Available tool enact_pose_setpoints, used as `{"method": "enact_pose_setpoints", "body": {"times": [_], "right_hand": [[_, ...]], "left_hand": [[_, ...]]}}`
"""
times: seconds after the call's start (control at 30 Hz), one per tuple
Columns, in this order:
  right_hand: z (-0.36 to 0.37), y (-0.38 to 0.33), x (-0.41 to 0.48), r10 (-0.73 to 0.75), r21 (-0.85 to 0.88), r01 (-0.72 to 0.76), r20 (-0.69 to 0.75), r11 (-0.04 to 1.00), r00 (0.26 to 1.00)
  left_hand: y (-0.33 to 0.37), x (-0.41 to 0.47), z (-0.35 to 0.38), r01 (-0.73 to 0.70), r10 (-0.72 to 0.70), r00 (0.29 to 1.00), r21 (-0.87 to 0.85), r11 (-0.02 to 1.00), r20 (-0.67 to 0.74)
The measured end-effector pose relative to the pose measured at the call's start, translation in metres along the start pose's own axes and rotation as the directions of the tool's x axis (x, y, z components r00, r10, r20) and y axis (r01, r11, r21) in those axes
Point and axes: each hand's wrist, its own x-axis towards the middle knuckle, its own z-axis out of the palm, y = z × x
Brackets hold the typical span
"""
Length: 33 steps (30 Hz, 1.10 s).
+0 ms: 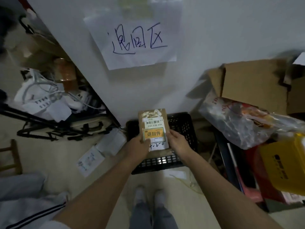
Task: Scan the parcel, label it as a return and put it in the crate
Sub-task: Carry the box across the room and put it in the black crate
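Both bare forearms reach forward and down; the left hand (139, 145) and right hand (179, 142) are closed in a grip, thumbs uppermost.

Matt brown cardboard parcel (154, 128) with smooth paper labels (153, 134); black plastic lattice crate (181, 124); crinkled glossy plastic bag (244, 123); white paper sign (133, 35) on painted wall.
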Motion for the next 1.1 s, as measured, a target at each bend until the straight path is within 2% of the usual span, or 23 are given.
{"method": "enact_pose_setpoints", "body": {"times": [0.1,0.23,0.43,0.57,0.7,0.83,0.97,1.1], "right_hand": [[0.014,0.038,0.040,0.048,0.068,-0.051,0.038,0.996,0.998],[0.029,0.089,0.092,0.089,0.116,-0.094,0.047,0.989,0.995],[0.046,0.160,0.160,0.194,0.091,-0.195,0.011,0.977,0.981],[0.054,0.203,0.194,0.244,0.047,-0.244,0.013,0.969,0.970],[0.067,0.247,0.213,0.314,0.018,-0.314,0.003,0.949,0.949],[0.090,0.263,0.234,0.304,0.008,-0.304,0.002,0.953,0.953],[0.106,0.266,0.254,0.265,-0.017,-0.265,0.005,0.964,0.964],[0.105,0.273,0.265,0.295,0.005,-0.295,0.006,0.955,0.955]], "left_hand": [[-0.032,0.038,0.019,0.162,-0.149,0.986,-0.275,0.948,0.069],[-0.072,0.092,0.041,0.304,-0.281,0.952,-0.448,0.841,0.118],[-0.131,0.151,0.081,0.387,-0.358,0.922,-0.362,0.848,0.148],[-0.168,0.171,0.110,0.425,-0.384,0.905,-0.403,0.811,0.182],[-0.206,0.187,0.132,0.491,-0.441,0.871,-0.365,0.791,0.216],[-0.234,0.210,0.142,0.501,-0.456,0.865,-0.390,0.773,0.208],[-0.253,0.232,0.144,0.459,-0.440,0.887,-0.379,0.803,0.141],[-0.263,0.245,0.150,0.482,-0.458,0.874,-0.391,0.784,0.161]]}}
